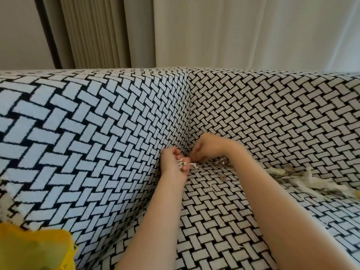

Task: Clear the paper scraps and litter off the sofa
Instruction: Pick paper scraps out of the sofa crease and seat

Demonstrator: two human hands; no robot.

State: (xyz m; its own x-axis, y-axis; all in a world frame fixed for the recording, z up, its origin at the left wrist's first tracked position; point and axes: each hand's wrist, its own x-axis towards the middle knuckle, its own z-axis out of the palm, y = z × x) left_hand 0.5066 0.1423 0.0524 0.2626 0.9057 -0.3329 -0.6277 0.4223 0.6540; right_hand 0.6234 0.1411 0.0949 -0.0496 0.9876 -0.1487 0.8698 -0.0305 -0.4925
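While the left hand (172, 160) lies palm up in the corner of the sofa (97, 133), its fingers curl round a small bunch of white paper scraps (184, 163), and a few shreds stick out to the right past the fingertips. Just to its right, the right hand (204, 148) is turned knuckles up, with its fingers bent down toward the seat close to the left fingertips. The tips are in shadow, so I cannot tell whether they pinch anything. Both hands are where the left armrest, the far backrest and the seat meet, and both bare forearms reach in from the near edge.

A few small loose bits (222, 177) lie on the seat near the right forearm. Farther right, along the crease between seat and backrest, a longer heap of litter (303, 176) runs toward the right edge, made of torn white and yellowish-brown strips. The sofa cover has a black-and-white basket-weave pattern.

At the near left corner is a yellow container (35, 248), too blurred to show what it holds. Just above it, at the left edge of the armrest, lies a pale ragged patch (7, 203), also blurred. Behind the sofa, a beige pleated curtain (97, 32) hangs on the left and a white curtain (253, 32) on the right.
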